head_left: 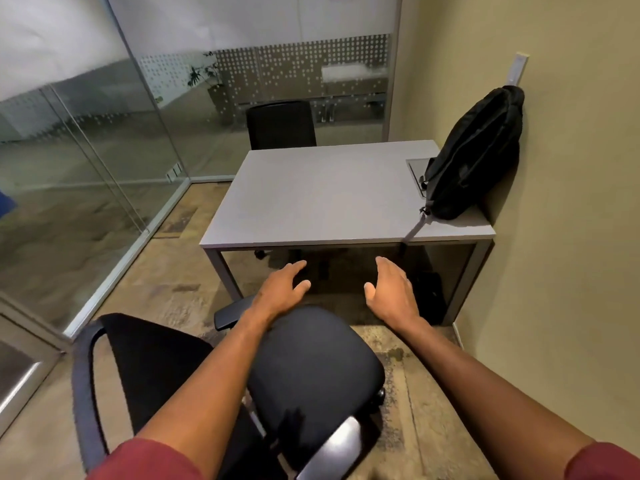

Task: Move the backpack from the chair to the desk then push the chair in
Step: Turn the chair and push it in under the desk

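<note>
Your desk [329, 195] sits against the right-hand wall, with a second chair [280, 124] already tucked in on its far side. The chair [311, 368] you have to deal with stands in front of you, well apart from the desk edge and turned at an angle, its seat bare and its backrest swung toward your left. The backpack [474, 157] is already on the desk's far right corner, upright and leaning on the wall, 1 strap trailing over the near edge. So step 1 looks done and step 2 is in hand. Your left hand [280, 289] and right hand [391, 289] hover above the seat's front, fingers spread, holding nothing. Next, grip the chair, square it to the desk and roll it under.
</note>
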### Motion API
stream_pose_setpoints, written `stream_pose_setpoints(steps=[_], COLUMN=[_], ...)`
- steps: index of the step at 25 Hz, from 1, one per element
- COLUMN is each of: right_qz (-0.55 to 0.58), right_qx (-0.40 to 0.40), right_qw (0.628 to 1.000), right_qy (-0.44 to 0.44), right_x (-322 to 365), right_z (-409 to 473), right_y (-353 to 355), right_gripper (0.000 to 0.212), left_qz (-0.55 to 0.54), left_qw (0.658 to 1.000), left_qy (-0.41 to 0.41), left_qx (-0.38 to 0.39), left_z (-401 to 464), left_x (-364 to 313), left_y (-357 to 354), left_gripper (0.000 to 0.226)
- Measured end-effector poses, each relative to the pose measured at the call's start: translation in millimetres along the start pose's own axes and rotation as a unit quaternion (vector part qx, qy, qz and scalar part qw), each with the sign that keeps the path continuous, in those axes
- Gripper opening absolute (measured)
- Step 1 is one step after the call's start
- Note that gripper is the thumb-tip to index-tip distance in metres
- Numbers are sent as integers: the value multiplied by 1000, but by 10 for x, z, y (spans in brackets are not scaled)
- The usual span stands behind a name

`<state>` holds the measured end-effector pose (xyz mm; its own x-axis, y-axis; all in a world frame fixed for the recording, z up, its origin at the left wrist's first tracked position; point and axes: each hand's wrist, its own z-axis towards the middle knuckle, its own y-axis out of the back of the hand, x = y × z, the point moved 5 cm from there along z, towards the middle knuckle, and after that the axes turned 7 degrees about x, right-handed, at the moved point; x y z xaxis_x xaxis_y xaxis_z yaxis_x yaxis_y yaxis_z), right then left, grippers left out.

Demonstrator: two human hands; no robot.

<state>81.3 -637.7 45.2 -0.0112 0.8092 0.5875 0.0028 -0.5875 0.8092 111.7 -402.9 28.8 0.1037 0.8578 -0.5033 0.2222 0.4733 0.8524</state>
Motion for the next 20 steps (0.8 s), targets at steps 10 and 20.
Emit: stream_pose_setpoints(steps=[10,20], right_qz=[30,58], right_qx=[56,174], right_qw=[998,983], right_qy=[-30,16], right_x=[1290,2368], right_z=[-687,-1174], right_y=[-1447,-2581], right_gripper=[63,50], left_qz=[14,93], left_qw=[998,989], left_qy=[46,85], left_qx=[28,78], left_z=[-864,-1578], left_x=[1749,3022], left_y=[555,857], left_gripper=[57,56])
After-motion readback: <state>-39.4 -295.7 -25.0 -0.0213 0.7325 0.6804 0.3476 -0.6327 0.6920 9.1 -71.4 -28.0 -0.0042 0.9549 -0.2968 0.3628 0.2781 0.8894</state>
